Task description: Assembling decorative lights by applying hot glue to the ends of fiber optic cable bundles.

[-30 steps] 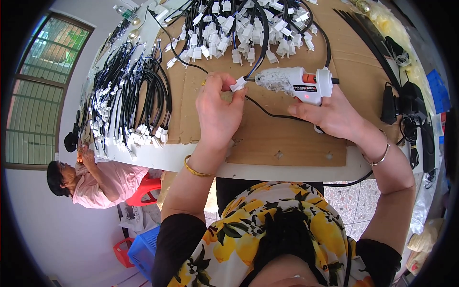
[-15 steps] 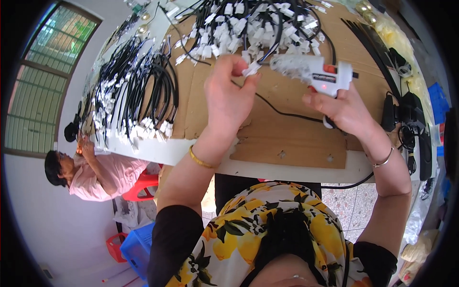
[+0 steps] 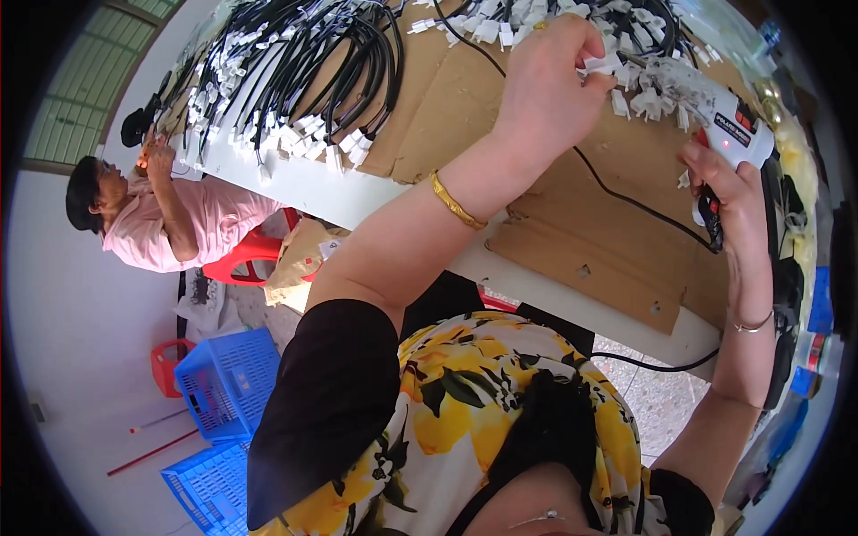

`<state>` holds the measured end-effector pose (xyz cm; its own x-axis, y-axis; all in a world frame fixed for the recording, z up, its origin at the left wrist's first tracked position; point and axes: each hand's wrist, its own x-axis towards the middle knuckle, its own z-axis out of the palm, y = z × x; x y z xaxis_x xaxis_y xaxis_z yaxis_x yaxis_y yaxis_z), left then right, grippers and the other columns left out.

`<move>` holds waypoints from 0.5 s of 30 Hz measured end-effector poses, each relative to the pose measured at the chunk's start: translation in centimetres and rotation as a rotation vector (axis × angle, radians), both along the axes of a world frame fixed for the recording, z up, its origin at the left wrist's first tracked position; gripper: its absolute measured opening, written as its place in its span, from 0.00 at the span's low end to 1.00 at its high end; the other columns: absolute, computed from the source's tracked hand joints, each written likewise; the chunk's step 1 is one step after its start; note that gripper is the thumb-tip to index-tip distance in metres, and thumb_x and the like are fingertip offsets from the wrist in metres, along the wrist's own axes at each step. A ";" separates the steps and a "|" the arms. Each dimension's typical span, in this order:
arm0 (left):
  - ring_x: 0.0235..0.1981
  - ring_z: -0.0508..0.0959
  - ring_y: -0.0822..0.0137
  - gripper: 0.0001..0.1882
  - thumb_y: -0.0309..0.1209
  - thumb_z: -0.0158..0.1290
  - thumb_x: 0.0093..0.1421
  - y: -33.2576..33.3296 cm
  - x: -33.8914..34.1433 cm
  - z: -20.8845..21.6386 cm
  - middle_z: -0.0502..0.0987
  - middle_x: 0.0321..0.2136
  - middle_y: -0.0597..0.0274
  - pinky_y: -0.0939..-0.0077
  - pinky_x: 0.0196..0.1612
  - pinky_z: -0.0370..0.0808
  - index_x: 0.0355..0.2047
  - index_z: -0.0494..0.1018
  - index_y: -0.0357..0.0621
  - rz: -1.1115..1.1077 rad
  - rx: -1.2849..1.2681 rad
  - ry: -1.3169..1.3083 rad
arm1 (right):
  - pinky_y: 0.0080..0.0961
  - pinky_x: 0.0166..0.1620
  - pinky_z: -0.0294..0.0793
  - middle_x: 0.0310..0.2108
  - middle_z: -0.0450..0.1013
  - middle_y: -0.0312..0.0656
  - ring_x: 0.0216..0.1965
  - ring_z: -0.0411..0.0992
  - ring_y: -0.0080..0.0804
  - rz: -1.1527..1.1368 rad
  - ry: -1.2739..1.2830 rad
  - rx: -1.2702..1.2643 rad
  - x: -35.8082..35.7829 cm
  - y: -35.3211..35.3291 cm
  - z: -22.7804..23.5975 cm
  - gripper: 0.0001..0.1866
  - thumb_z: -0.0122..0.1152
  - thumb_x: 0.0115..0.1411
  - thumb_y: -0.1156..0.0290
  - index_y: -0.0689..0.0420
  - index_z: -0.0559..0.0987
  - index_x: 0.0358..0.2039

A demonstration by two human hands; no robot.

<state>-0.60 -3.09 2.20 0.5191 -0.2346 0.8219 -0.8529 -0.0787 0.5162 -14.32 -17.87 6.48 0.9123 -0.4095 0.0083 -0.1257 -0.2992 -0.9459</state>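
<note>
My left hand [image 3: 554, 94] is closed, its thumb and fingertips pinching a small white plastic connector [image 3: 602, 65]. In my right hand [image 3: 735, 192] is a white hot glue gun [image 3: 738, 134], gripped by its handle. The gun's nozzle end, wrapped in clear lumpy material, points left toward the connector; whether it touches cannot be made out. A black cord [image 3: 639, 204] runs across the cardboard to the base of the handle. Just beyond both hands lies a heap of white connectors [image 3: 652, 103] on black cables, partly hidden by my left hand.
Brown cardboard [image 3: 572, 259] covers much of the white table [image 3: 375, 192]. Bundles of black cables with white ends [image 3: 357, 71] lie at the left. A person in pink [image 3: 192, 219] sits past them on a red stool [image 3: 241, 255]. Blue crates [image 3: 228, 375] stand on the floor.
The view has turned, so the table and cable bundles appear shifted and tilted. Both hands appear farther right, still holding the connector and the glue gun.
</note>
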 end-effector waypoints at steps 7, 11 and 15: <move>0.21 0.72 0.63 0.15 0.20 0.58 0.36 0.1 0.1 -0.5 0.70 0.19 0.60 0.73 0.26 0.70 0.24 0.65 0.40 -0.057 -0.048 0.124 | 0.17 0.29 0.62 0.16 0.67 0.36 0.25 0.68 0.23 0.083 -0.051 0.015 0.5 -0.5 -1.1 0.13 0.57 0.49 0.63 0.62 0.74 0.23; 0.22 0.73 0.74 0.15 0.20 0.60 0.37 -0.3 0.7 -1.0 0.71 0.21 0.64 0.81 0.28 0.71 0.25 0.66 0.38 -0.092 -0.013 0.168 | 0.17 0.28 0.64 0.18 0.68 0.36 0.23 0.67 0.22 0.085 -0.059 -0.033 0.1 -1.4 -1.7 0.15 0.56 0.48 0.64 0.65 0.73 0.28; 0.19 0.70 0.72 0.16 0.20 0.61 0.37 -0.3 0.8 -1.7 0.70 0.18 0.63 0.81 0.24 0.70 0.24 0.65 0.41 -0.206 -0.122 0.328 | 0.16 0.25 0.63 0.19 0.68 0.35 0.21 0.65 0.19 0.036 -0.053 0.035 0.3 0.0 -1.3 0.09 0.57 0.47 0.69 0.61 0.73 0.26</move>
<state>0.25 -3.39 0.46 0.7109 -0.2720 0.6485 -0.6326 0.1555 0.7587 -14.03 -17.84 5.16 0.9249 -0.3776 0.0432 -0.0648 -0.2689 -0.9610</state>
